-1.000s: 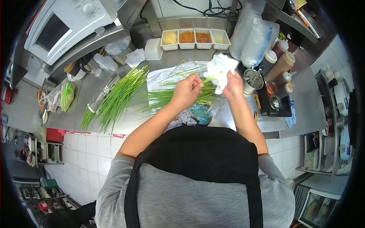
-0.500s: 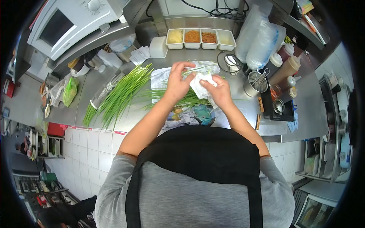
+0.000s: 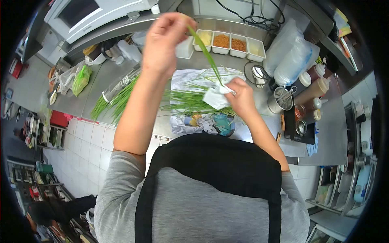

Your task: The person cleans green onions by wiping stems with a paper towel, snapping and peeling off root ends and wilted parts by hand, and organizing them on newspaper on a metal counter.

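Observation:
My left hand point(image 3: 166, 40) is raised over the back of the counter, its fingertips pinching one end of a long green chive blade point(image 3: 207, 54). The blade slants down to a crumpled white paper towel point(image 3: 215, 98) in my right hand point(image 3: 242, 99), whose fingers are closed on it around the blade's lower end. Below the towel, loose chives point(image 3: 186, 103) lie across printed paper sheets point(image 3: 184, 77). Another bunch of chives point(image 3: 123, 97) rests to the left, partly hidden by my left forearm.
White tubs of chopped ingredients point(image 3: 221, 41) line the back. To the right stand a metal cup with utensils point(image 3: 279, 101), sauce bottles point(image 3: 312, 91) and a black tray point(image 3: 302, 135). Crumpled paper and a teal scrap point(image 3: 223, 123) lie at the front edge. A person in dark clothes point(image 3: 60, 210) is at lower left.
My left hand has moved up and away from my right, drawing a chive blade out between them. My right hand has dropped slightly with the paper towel. The camera view has shifted.

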Available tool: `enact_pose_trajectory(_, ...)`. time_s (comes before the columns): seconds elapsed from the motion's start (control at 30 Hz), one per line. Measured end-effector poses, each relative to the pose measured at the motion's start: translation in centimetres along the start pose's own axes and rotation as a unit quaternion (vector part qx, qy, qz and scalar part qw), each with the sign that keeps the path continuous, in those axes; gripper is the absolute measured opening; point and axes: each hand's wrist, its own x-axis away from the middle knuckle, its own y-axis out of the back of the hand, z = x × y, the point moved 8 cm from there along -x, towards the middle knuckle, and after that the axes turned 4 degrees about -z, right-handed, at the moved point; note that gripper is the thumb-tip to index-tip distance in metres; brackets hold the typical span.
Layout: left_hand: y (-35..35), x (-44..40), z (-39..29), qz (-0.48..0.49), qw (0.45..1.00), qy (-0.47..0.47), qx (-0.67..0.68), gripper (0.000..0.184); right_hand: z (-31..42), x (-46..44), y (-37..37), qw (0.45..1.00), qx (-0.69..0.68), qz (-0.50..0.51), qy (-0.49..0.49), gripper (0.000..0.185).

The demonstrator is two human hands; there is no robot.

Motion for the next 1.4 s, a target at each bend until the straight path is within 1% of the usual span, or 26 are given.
enact_pose_trajectory(0.03, 1.9, -0.5, -1.5, -0.022, 0.999, -0.01, 0.048, 0.015, -1.2, 0.7, -0.2, 1.0, 0.027, 0.003, -0.002, 0.015)
enact_pose_trajectory(0.1, 6.5, -1.5, -6.2, -0.004, 0.99, -0.099, 0.1, 0.02, -4.5, 2.4, 0.0, 0.997, 0.07, 0.011, -0.026, 0.015)
enact_pose_trajectory(0.13, 11.1, -2.3, -7.8, -0.067, 0.986, -0.107, 0.11, 0.021, -6.1, 3.1, 0.3, 0.995, 0.087, 0.017, -0.045, 0.015)
enact_pose_trajectory(0.17, 12.5, -2.1, -10.1, 0.004, 0.979, -0.129, 0.156, 0.02, -6.8, 3.4, 1.1, 0.994, 0.069, -0.007, -0.079, 0.014)
enact_pose_trajectory(0.23, 13.9, -1.3, -12.7, -0.032, 0.988, -0.15, 0.033, 0.02, -7.8, 3.7, 2.8, 0.987, 0.033, -0.058, -0.149, 0.013)
enact_pose_trajectory(0.27, 14.4, -1.1, -12.9, -0.042, 0.987, -0.148, -0.051, 0.021, -8.9, 3.7, 3.1, 0.98, 0.044, -0.031, -0.189, 0.014)
enact_pose_trajectory(0.3, 14.0, -0.8, -12.1, -0.055, 0.969, -0.137, -0.198, 0.02, -10.9, 4.6, 2.7, 0.945, -0.125, -0.063, -0.294, 0.016)
enact_pose_trajectory(0.33, 13.7, -0.3, -10.9, -0.066, 0.93, -0.122, -0.339, 0.019, -12.6, 5.8, 1.7, 0.871, -0.287, -0.094, -0.388, 0.02)
enact_pose_trajectory(0.37, 13.6, 0.0, -8.6, -0.013, 0.907, -0.087, -0.412, 0.023, -13.0, 6.1, 1.1, 0.823, -0.386, -0.088, -0.407, 0.03)
enact_pose_trajectory(0.43, 14.8, 0.9, -2.2, 0.058, 0.879, 0.01, -0.473, 0.027, -12.2, 6.0, -0.4, 0.755, -0.535, -0.021, -0.379, 0.035)
enact_pose_trajectory(0.47, 16.0, 1.0, 0.5, 0.076, 0.848, 0.011, -0.524, 0.029, -11.7, 6.3, -0.8, 0.712, -0.601, 0.009, -0.362, 0.038)
enact_pose_trajectory(0.5, 16.9, 0.9, 3.1, 0.095, 0.816, 0.012, -0.57, 0.031, -10.4, 6.3, -1.6, 0.599, -0.729, 0.065, -0.324, 0.045)
enact_pose_trajectory(0.6, 19.7, 0.6, 10.4, 0.125, 0.782, 0.073, -0.606, 0.029, -10.9, 6.8, -3.1, 0.532, -0.757, 0.027, -0.38, 0.049)
enact_pose_trajectory(0.67, 18.7, 1.9, 13.0, 0.105, 0.669, -0.038, -0.735, 0.027, -10.1, 6.8, -2.5, 0.579, -0.747, 0.049, -0.322, 0.044)
enact_pose_trajectory(0.7, 17.9, 2.2, 13.5, 0.089, 0.601, -0.094, -0.789, 0.026, -10.7, 6.7, -2.1, 0.58, -0.74, 0.032, -0.338, 0.04)
enact_pose_trajectory(0.73, 16.2, 2.2, 13.7, 0.106, 0.638, -0.1, -0.756, 0.025, -11.6, 6.3, -1.8, 0.58, -0.734, 0.017, -0.353, 0.037)
enact_pose_trajectory(0.8, 11.6, 2.3, 14.7, 0.14, 0.707, -0.109, -0.685, 0.021, -13.8, 5.5, 0.7, 0.676, -0.657, -0.061, -0.329, 0.042)
enact_pose_trajectory(0.87, 6.4, 3.0, 16.0, 0.218, 0.758, -0.091, -0.609, 0.015, -14.0, 4.3, 3.2, 0.695, -0.62, -0.139, -0.336, 0.038)
enact_pose_trajectory(0.93, 1.4, 5.0, 17.3, 0.266, 0.794, -0.104, -0.536, 0.011, -17.3, 5.6, 4.5, 0.813, -0.404, -0.127, -0.4, 0.026)
enact_pose_trajectory(1.0, -2.9, 7.8, 18.7, 0.352, 0.82, -0.076, -0.445, 0.01, -16.0, 4.7, 5.1, 0.84, -0.386, -0.146, -0.352, 0.026)
enact_pose_trajectory(1.03, -4.2, 9.0, 20.4, 0.386, 0.813, -0.049, -0.433, 0.013, -15.5, 4.5, 5.4, 0.852, -0.377, -0.156, -0.328, 0.026)
enact_pose_trajectory(1.07, -5.2, 10.2, 21.9, 0.419, 0.805, -0.022, -0.421, 0.016, -16.0, 4.8, 5.6, 0.858, -0.348, -0.158, -0.344, 0.026)
enact_pose_trajectory(1.13, -5.9, 11.8, 23.2, 0.411, 0.782, -0.017, -0.468, 0.023, -16.9, 5.5, 6.3, 0.866, -0.29, -0.162, -0.373, 0.027)
enact_pose_trajectory(1.17, -6.0, 12.3, 23.7, 0.408, 0.769, -0.015, -0.492, 0.026, -17.1, 5.6, 6.8, 0.845, -0.352, -0.184, -0.358, 0.028)
enact_pose_trajectory(1.27, -4.5, 12.1, 23.1, 0.251, 0.772, -0.134, -0.568, 0.036, -16.3, 6.5, 8.2, 0.769, -0.499, -0.231, -0.325, 0.03)
enact_pose_trajectory(1.4, -5.3, 11.8, 22.1, 0.328, 0.792, -0.076, -0.508, 0.025, -17.6, 8.6, 8.5, 0.689, -0.594, -0.238, -0.34, 0.033)
